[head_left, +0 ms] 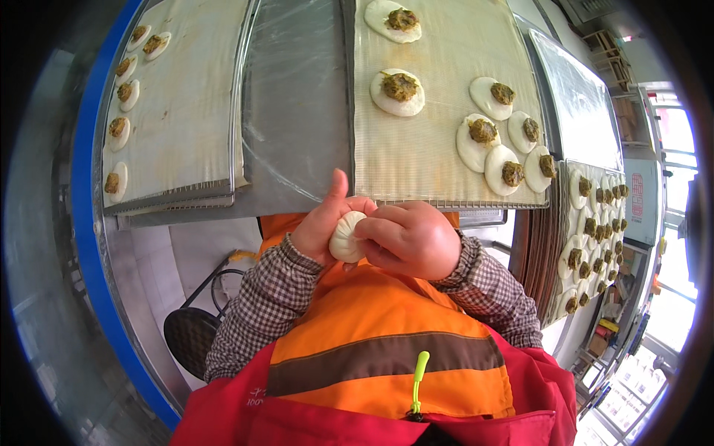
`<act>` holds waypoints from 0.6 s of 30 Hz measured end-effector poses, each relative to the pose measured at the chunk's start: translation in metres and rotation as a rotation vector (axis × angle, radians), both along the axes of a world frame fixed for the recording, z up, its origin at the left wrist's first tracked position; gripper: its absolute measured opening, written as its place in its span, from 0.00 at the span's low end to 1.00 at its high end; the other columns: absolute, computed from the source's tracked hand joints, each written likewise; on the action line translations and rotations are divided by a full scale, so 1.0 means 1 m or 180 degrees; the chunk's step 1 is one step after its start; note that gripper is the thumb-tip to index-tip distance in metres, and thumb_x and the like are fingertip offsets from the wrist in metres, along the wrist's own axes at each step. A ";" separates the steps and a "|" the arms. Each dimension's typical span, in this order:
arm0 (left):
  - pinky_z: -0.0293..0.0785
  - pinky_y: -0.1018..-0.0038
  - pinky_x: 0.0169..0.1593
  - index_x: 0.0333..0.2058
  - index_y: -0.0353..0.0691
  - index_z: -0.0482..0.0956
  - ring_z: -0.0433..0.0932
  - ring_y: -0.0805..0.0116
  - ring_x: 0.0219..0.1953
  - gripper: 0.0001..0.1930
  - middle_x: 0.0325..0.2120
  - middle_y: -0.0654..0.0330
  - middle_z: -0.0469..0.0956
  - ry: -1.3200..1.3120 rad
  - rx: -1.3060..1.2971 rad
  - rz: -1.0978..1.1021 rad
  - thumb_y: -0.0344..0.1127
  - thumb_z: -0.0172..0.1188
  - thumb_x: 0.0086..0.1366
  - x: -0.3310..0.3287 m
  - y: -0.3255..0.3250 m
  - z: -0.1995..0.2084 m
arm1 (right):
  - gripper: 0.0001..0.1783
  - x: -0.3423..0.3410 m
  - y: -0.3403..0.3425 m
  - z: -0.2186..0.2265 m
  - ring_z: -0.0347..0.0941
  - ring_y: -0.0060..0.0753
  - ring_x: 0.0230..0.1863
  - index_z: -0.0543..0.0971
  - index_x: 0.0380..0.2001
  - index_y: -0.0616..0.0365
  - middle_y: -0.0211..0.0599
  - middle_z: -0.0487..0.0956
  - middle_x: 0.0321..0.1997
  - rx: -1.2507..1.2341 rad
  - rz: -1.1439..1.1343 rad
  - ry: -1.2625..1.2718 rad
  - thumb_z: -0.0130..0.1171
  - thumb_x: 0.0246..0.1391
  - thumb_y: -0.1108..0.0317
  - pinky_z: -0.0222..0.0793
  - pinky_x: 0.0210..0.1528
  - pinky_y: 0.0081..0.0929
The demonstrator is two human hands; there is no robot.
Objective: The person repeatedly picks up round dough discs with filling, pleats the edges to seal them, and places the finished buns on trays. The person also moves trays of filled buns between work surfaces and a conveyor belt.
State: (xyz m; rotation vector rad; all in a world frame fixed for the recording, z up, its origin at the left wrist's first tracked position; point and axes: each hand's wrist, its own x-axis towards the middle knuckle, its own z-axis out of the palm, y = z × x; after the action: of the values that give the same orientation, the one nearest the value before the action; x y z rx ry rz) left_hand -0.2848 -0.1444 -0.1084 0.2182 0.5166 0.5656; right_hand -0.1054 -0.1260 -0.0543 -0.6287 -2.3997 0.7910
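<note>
Two hands work on one pleated bun (pixel 343 244), held just off the near edge of the counter (pixel 294 104), by the near left corner of the right tray (pixel 431 167). The left hand (pixel 325 224) cups it, thumb raised clear of the dough; the right hand (pixel 415 239) has its fingers drawn together, pinching the folds at the bun's right side. Done well, this pinching likely calls for small, even folds, each pressed onto its neighbour, with the left palm supporting lightly so the soft dough neither squashes nor tears.

Grey metal shows between the mesh-lined right tray and a left tray (pixel 190 111). Topped dough rounds (pixel 396 107) sit near the right tray's left edge and cluster toward its right edge; others line the left tray's left edge. More crowd a stack of trays (pixel 529 256) farther right. A dark stool (pixel 190 338) stands below, at left; bright windows (pixel 675 134) light the far right.
</note>
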 end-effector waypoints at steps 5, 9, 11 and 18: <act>0.74 0.73 0.43 0.41 0.35 0.73 0.76 0.69 0.37 0.35 0.33 0.58 0.77 0.1327 0.1301 0.1777 0.67 0.39 0.65 0.018 -0.008 0.015 | 0.08 -0.004 0.004 -0.004 0.72 0.42 0.20 0.74 0.27 0.57 0.38 0.73 0.23 -0.0011 -0.0512 0.0375 0.62 0.41 0.72 0.68 0.20 0.34; 0.77 0.76 0.31 0.32 0.36 0.75 0.78 0.71 0.30 0.31 0.28 0.58 0.77 0.1827 0.1689 0.1507 0.61 0.38 0.69 0.014 0.006 0.009 | 0.07 0.000 0.015 0.003 0.75 0.35 0.21 0.77 0.29 0.60 0.38 0.77 0.24 -0.0231 -0.0680 0.0437 0.62 0.42 0.77 0.71 0.23 0.27; 0.78 0.73 0.28 0.33 0.36 0.74 0.77 0.68 0.28 0.32 0.28 0.58 0.76 0.1337 0.1114 0.1417 0.63 0.36 0.68 0.011 0.019 0.004 | 0.07 0.008 0.029 0.011 0.76 0.31 0.22 0.78 0.31 0.62 0.38 0.78 0.25 -0.0618 -0.0992 0.0602 0.62 0.44 0.78 0.71 0.24 0.24; 0.80 0.71 0.27 0.33 0.37 0.73 0.78 0.65 0.29 0.34 0.27 0.55 0.75 0.1046 0.1041 0.1748 0.63 0.30 0.69 0.014 0.065 0.005 | 0.10 0.049 0.155 0.005 0.76 0.36 0.30 0.80 0.32 0.59 0.39 0.78 0.29 -0.0586 -0.1953 -0.0770 0.62 0.46 0.66 0.74 0.34 0.31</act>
State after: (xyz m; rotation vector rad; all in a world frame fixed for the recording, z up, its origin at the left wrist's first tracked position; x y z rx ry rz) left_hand -0.2703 -0.0791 -0.1031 0.4922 0.8101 1.1635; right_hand -0.0568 0.0294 -0.0489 -1.5144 -2.1445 0.6902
